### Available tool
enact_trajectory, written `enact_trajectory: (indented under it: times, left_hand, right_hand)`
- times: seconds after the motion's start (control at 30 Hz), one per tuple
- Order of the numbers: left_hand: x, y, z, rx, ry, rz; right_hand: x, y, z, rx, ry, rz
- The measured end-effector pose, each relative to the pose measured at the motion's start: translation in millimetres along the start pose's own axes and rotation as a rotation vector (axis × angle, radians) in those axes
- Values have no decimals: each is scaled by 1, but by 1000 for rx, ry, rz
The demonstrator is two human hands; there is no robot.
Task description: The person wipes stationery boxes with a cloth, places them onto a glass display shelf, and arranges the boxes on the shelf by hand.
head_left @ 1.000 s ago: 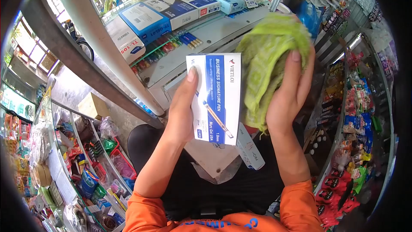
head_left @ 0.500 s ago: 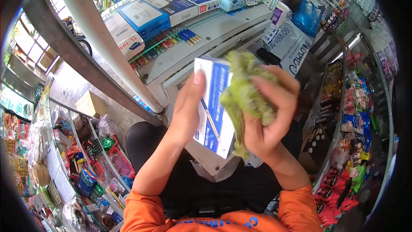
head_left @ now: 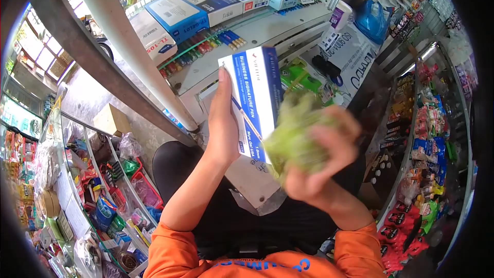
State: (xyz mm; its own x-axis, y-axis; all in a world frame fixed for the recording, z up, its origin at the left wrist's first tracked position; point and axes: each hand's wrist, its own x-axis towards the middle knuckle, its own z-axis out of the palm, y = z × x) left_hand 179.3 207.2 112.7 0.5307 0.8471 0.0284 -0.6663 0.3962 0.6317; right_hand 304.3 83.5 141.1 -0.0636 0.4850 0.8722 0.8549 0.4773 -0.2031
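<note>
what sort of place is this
Probably a small shop selling stationery and packaged goods: pen boxes lie in a row at the top, colourful packets crowd the right side, and the left hand holds a business signature pen box.

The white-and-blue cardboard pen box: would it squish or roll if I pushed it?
The pen box probably feels stiff: its edges look straight. It likely wouldn't roll, because its sides are flat. It may be light, since the left hand holds it from one side.
</note>
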Motion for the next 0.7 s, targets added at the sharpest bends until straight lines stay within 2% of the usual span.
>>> enact_trajectory:
  times: [0.07, 0.13, 0.2, 0.23, 0.27, 0.33, 0.37, 0.4, 0.43, 0.47, 0.5, 0.57, 0.6, 0.63, 0.67, 0.7]
  left_hand:
    - [-4, -5, 0, 164, -35, 11]
    - [-6, -4, 1, 208, -50, 26]
    - [-10, 1, 5, 489, -110, 75]
    - [-14, -1, 11, 469, -165, 28]
    - [-18, -2, 12, 533, -229, 1]
    - [-23, -10, 15, 564, -254, 22]
    - [-26, -3, 16, 577, -298, -36]
    - [-28, -1, 12, 579, -305, -42]
    - [-29, 0, 8, 664, -338, 45]
    - [-27, -2, 5, 746, -370, 138]
    - [-22, -7, -1, 845, -380, 383]
    - [-18, -5, -7, 967, -371, 512]
    - [-16, -5, -10, 1007, -359, 560]
    - [-14, -4, -13, 1010, -358, 562]
    - [-13, -3, -15, 1045, -317, 639]
    - [-12, -3, -17, 1079, -276, 715]
  right_hand:
    - [-6, -8, 13, 17, -91, 36]
    - [1, 2, 14, 50, -90, 33]
    - [11, 9, 15, 19, -33, 39]
    - [17, 14, 16, 42, 83, 69]
    - [27, 19, 16, 38, 84, 63]
    - [51, 24, 9, 293, 283, 291]
    - [63, 30, 6, 287, 285, 294]
    - [75, 37, 1, 348, 346, 388]
    - [82, 41, -5, 409, 411, 478]
    - [84, 41, -12, 403, 421, 473]
    - [84, 41, -18, 279, 364, 366]
    - [77, 37, -27, 82, 195, 92]
    - [77, 31, -35, -132, 46, -148]
    - [78, 19, -32, -65, -84, -262]
    - [68, 12, -21, -83, -88, -323]
    - [62, 8, -19, -118, -183, -277]
